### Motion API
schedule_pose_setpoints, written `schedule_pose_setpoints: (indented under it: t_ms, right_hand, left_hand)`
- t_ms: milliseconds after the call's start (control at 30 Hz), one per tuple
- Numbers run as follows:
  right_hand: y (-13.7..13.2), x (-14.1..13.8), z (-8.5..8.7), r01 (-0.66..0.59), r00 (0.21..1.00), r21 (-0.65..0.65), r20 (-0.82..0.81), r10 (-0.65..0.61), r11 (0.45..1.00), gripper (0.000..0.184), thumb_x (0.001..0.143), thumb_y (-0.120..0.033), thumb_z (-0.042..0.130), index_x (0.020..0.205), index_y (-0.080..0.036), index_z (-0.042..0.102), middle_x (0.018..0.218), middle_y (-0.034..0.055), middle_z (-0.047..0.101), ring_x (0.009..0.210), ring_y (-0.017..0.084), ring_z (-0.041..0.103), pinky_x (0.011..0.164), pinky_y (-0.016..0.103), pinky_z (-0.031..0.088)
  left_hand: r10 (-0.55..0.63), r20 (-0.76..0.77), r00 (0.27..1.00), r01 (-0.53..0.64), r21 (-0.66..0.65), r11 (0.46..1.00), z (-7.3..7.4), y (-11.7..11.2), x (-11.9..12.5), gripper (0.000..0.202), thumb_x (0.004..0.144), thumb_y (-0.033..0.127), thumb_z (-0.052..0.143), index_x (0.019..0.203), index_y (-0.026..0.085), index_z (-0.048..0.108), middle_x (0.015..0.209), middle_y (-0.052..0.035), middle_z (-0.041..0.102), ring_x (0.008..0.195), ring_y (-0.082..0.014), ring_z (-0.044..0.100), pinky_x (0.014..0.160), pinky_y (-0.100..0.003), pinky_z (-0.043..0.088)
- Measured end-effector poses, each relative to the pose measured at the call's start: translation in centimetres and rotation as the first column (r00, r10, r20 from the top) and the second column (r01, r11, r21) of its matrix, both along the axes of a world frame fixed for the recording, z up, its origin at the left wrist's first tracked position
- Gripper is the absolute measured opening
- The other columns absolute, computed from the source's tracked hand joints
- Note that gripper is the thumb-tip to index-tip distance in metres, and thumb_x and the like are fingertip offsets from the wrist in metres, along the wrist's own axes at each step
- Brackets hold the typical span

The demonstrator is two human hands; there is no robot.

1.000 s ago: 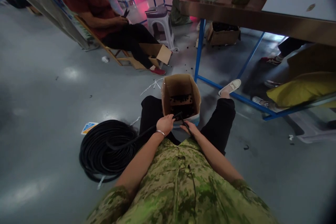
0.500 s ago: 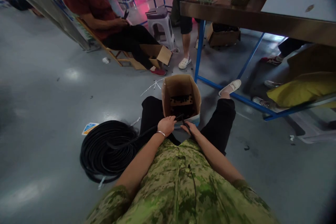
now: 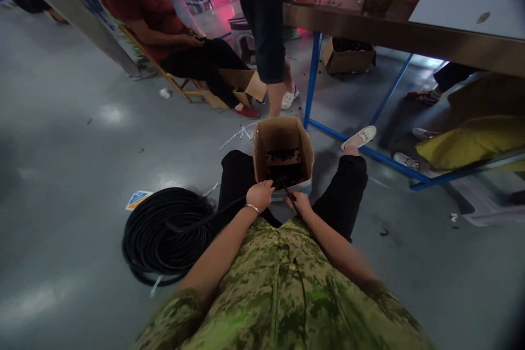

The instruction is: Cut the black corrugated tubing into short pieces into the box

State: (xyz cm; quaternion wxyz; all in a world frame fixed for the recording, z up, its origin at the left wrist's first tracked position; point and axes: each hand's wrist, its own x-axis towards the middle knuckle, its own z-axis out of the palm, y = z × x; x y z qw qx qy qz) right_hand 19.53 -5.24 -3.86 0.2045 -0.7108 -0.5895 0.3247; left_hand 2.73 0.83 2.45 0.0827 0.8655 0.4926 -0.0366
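Note:
My left hand (image 3: 261, 193), with a bracelet at the wrist, is closed around a black hose (image 3: 233, 205) near its end. That hose runs back to a large black coil (image 3: 167, 236) on the floor at my left. In my right hand (image 3: 301, 203) is a slim dark hand tool (image 3: 289, 190), closed in the fingers; its exact kind is too dark to make out. The tool's tip meets the hose end over the near rim of an open cardboard box (image 3: 304, 145). Small black pieces (image 3: 286, 173) lie inside the box, which stands between my legs.
A table with blue legs (image 3: 314, 79) stands at the front right. A seated person in a red top (image 3: 135, 16) is at the upper left, beside another cardboard box (image 3: 255, 87). A walking person's leg (image 3: 268, 38) is just behind my box. A blue-and-orange card (image 3: 138, 200) touches the coil.
The standing person has stepped toward my box, with one leg now just behind it. My hands stay almost in place; my right hand and the tool have shifted slightly.

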Motion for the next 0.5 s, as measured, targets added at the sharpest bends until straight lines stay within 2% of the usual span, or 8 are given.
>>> schedule_pose_setpoints:
  t_ms: [200, 500]
  right_hand:
    - [0.13, 0.05, -0.71, 0.006, 0.999, 0.028, 0.044, -0.008, 1.000, 0.029, 0.082, -0.041, 0.058, 0.080, -0.018, 0.075, 0.076, 0.0115, 0.073, 0.081, 0.027, 0.068, 0.064, 0.026, 0.043]
    - [0.35, 0.03, -0.78, -0.002, 0.993, 0.029, 0.120, -0.002, 1.000, 0.032, 0.083, -0.045, 0.057, 0.074, -0.018, 0.073, 0.076, 0.0118, 0.073, 0.076, 0.024, 0.067, 0.065, 0.026, 0.042]
  left_hand:
    - [0.007, -0.024, 1.000, -0.007, 0.012, 1.000, 0.19, -0.11, 0.27, 0.025, 0.095, 0.028, 0.038, 0.108, 0.015, 0.055, 0.098, -0.0111, 0.063, 0.093, -0.0214, 0.060, 0.075, -0.030, 0.042]
    - [-0.018, -0.068, 0.998, 0.020, 0.031, 0.999, -0.32, 0.00, 0.30, 0.024, 0.095, 0.028, 0.038, 0.105, 0.015, 0.056, 0.097, -0.0112, 0.063, 0.093, -0.0225, 0.059, 0.075, -0.032, 0.042]
